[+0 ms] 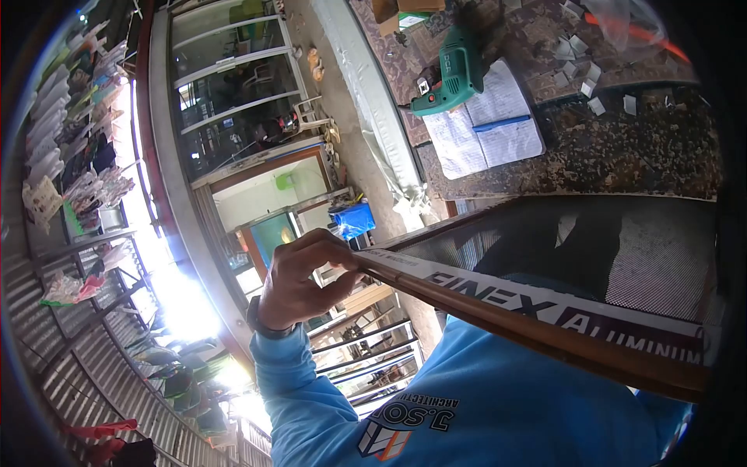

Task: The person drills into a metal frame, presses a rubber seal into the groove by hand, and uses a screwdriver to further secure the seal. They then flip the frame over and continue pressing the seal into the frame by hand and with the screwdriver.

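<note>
My left hand (303, 280), in a blue sleeve with a dark band at the wrist, is closed on the near corner of a framed mesh screen (537, 241). Fingers curl over the corner, with the thumb below. The screen has a brown frame (498, 307), and a printed label strip (482, 292) reading "ALUMINUM" runs along it. It is held close in front of my blue shirt (482, 381). Its far right end runs into the dark edge of the view. My right hand does not show; only a bit of blue sleeve appears at the lower right.
Beyond the screen, a patterned work surface (646, 144) holds a green power tool (455, 74), an open notebook (502, 140), a blue pen (502, 123) and several small pale pieces (595, 105). Panelled glass frames (233, 70) and a blue box (354, 221) stand to the left.
</note>
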`<state>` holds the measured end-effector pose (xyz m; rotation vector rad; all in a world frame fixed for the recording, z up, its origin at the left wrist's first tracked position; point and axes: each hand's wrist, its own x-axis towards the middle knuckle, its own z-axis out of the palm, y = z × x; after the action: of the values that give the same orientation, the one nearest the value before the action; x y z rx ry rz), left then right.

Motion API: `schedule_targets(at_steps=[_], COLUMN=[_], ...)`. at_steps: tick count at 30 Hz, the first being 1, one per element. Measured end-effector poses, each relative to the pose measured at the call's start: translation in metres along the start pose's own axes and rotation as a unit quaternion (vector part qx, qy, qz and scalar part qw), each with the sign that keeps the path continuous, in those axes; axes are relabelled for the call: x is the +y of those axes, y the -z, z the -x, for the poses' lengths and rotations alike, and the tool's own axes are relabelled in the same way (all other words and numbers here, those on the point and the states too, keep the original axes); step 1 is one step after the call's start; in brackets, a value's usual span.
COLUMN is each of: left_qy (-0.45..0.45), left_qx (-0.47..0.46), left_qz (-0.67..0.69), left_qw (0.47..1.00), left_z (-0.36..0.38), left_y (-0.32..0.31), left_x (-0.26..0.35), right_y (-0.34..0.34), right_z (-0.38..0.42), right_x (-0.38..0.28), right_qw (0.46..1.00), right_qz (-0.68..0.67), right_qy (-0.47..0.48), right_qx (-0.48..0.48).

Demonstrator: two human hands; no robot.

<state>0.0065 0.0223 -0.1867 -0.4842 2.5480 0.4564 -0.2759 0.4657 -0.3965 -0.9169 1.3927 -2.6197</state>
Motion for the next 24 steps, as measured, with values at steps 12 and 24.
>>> schedule_targets(at_steps=[12, 24], left_qy=[-0.001, -0.006], left_qx=[-0.024, -0.022], left_qz=[0.003, 0.035], left_qw=[1.000, 0.999], left_z=[-0.0014, -0.0006], left_y=[0.0041, 0.0038], left_x=[-0.0021, -0.0054], right_y=[0.0051, 0.0058], right_z=[-0.0011, -0.0015], right_x=[0.0018, 0.0022], right_qw=[1.000, 1.000], right_qz=[-0.012, -0.016], right_qy=[-0.001, 0.000], right_qx=[0.002, 0.002])
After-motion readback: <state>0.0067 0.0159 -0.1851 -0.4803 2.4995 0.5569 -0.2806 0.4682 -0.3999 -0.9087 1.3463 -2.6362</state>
